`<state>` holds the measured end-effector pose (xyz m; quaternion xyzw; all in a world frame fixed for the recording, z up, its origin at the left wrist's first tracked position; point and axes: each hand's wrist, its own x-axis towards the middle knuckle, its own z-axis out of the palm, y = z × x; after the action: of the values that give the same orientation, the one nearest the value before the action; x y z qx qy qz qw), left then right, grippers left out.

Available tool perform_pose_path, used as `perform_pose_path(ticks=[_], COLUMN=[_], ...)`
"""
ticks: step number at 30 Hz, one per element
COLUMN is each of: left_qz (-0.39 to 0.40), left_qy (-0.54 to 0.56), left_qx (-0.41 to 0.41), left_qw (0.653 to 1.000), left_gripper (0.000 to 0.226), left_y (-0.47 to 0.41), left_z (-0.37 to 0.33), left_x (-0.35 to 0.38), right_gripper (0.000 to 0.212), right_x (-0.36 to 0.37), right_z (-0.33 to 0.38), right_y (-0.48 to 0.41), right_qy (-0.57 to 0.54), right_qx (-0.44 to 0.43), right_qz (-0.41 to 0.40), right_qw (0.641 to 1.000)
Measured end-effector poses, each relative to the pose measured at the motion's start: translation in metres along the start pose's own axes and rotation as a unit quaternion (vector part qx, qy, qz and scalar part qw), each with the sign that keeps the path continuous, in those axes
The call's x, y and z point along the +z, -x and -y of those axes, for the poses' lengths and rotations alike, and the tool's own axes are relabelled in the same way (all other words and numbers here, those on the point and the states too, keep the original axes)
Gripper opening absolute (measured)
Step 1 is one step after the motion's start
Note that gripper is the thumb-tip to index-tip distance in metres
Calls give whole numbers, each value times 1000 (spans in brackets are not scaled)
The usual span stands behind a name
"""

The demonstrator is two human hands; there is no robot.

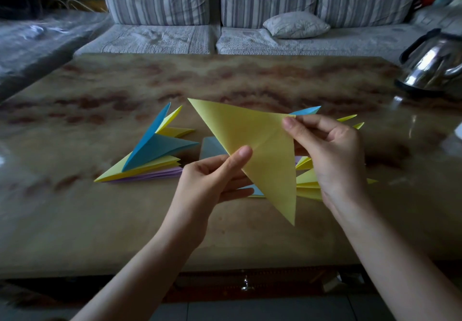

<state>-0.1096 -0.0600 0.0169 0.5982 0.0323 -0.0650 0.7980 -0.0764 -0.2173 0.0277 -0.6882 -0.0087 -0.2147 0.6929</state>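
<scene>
Both hands hold a yellow paper triangle [252, 143] in the air above the middle of the tabletop [125, 220], nearer its near edge than its far one. The triangle's long edge runs from a sharp tip aimed at the far left corner down to a second tip aimed at the near edge; its third corner points to the right edge. The left hand [212, 180] pinches the long edge, thumb on top, fingers beneath. The right hand [332, 150] pinches the right corner between thumb and curled fingers.

A stack of folded blue, yellow and purple pieces [150, 155] lies on the tabletop left of the hands. Another pile of folded pieces [307, 183] lies under the triangle and right hand, mostly hidden; its count cannot be told. A steel kettle [432, 65] at the far right corner is cut off by the frame.
</scene>
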Motion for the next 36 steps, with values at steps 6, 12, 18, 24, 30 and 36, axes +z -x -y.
perform_pose_path(ticks=[6, 12, 18, 24, 30, 36], left_qz=[-21, -57, -89, -111, -128, -121], left_qy=[-7, -16, -41, -54, -33, -19], left_qx=[14, 59, 130, 137, 127, 111], left_qw=[1000, 997, 987, 983, 983, 986], left_gripper=[24, 17, 15, 15, 23, 17], left_y=[-2, -6, -8, -8, -11, -10], left_z=[6, 9, 8, 10, 9, 9], left_x=[0, -5, -11, -10, -14, -12], right_gripper=[9, 46, 42, 29, 23, 21], right_x=[1, 0, 9, 21, 19, 9], right_z=[-4, -2, -1, -3, -1, 4], right_y=[-1, 2, 22, 29, 29, 27], right_qy=[0, 11, 19, -21, -54, -70], right_qx=[-1, 115, 244, 228, 259, 263], right_qz=[-5, 97, 278, 241, 277, 302], right_qw=[1000, 989, 929, 943, 924, 913])
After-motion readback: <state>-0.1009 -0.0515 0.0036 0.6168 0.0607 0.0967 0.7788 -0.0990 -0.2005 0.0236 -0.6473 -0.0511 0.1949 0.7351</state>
